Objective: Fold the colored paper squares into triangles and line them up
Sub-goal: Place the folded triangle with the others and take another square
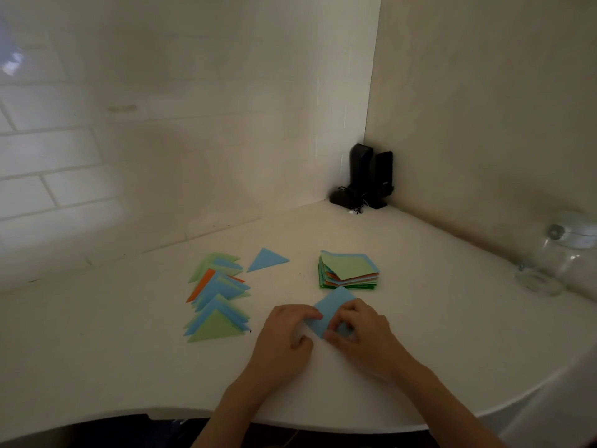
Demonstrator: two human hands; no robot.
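A light blue paper square lies on the white table, just in front of the stack of colored paper squares. My left hand rests on the blue paper's left corner with a fingertip pressing it. My right hand pinches its near right edge between thumb and fingers; the lower part of the sheet is hidden under both hands. To the left lies an overlapping row of folded triangles in green, blue and orange. A single blue triangle lies apart behind that row.
Two black speakers with a dark round object and cables stand in the far corner. A clear glass jar with a lid sits at the right by the wall. The table's curved front edge runs close under my forearms.
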